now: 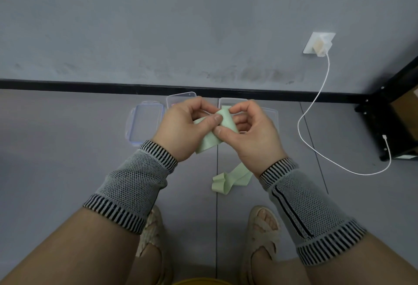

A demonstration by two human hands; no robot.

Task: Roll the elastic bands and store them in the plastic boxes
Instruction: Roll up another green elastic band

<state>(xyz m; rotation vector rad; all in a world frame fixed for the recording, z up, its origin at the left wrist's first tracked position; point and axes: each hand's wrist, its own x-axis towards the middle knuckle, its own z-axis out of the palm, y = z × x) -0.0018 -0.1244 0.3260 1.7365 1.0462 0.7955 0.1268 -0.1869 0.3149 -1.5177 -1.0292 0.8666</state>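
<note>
Head view, looking down at the floor in front of a grey wall. Both hands meet above the plastic boxes and hold one pale green elastic band (227,121). The left hand (184,128) has its fingers curled, with the thumb pressing the band from the near side. The right hand (251,133) is likewise curled, pinching the band's upper end between thumb and fingertips. From the hands the band hangs down toward the viewer; its free end lies folded on the floor (45,149) just nearer than the right wrist, well on the near side of the boxes. Behind the hands, close to the black skirting strip (67,84), stand two clear boxes: one (181,99) behind the left hand, another (233,101) behind the right hand, with something pale green showing inside it. A clear lid with blue-tinted clips (144,124) lies left of the boxes; another clear lid (272,117) shows at the right, partly hidden by the right hand. Patterned knitted sleeves (135,182) cover both forearms. Right of the boxes, a white cable (316,103) runs from a wall socket (319,43) across the floor to a black shelf frame (382,126). Sandalled feet (262,228) appear at the bottom.
</note>
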